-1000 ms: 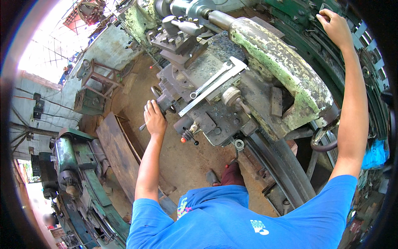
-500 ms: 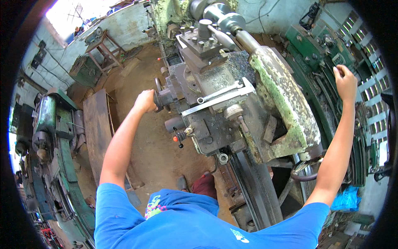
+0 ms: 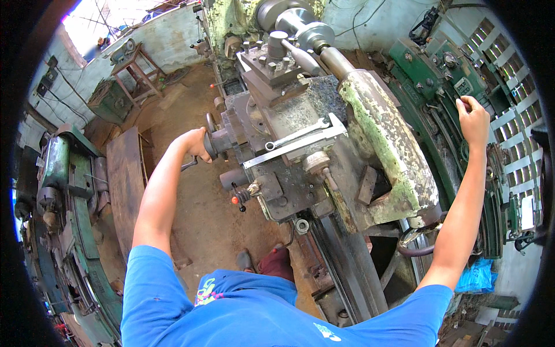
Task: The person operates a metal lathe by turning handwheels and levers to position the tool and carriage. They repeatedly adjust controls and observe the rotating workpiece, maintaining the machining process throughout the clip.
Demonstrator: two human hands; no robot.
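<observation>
My left hand (image 3: 195, 143) is closed around the rim of a small dark handwheel (image 3: 211, 148) on the near-left side of a lathe carriage. Below its fingers sticks out the wheel's crank handle (image 3: 189, 165). Up at the right, my right hand (image 3: 476, 124) is raised in the air with its fingers curled in and nothing visible in them. A steel vernier caliper (image 3: 289, 150) lies slantwise across the carriage, with a combination spanner (image 3: 298, 134) alongside it. Beyond them stands the tool post (image 3: 272, 65) with its long clamping lever (image 3: 300, 56).
The worn green-white tailstock (image 3: 390, 136) is right of the carriage, its steel quill (image 3: 336, 62) reaching toward the spindle. A tailstock handwheel (image 3: 413, 250) is beside my right forearm. Another green lathe (image 3: 430, 115) stands at right, further machines (image 3: 63, 191) and a wooden board (image 3: 126, 179) at left.
My left hand has shifted its grip on the handwheel, and the crank handle now shows below it. My right hand stays raised. The whole view has moved slightly, with the lathe further left.
</observation>
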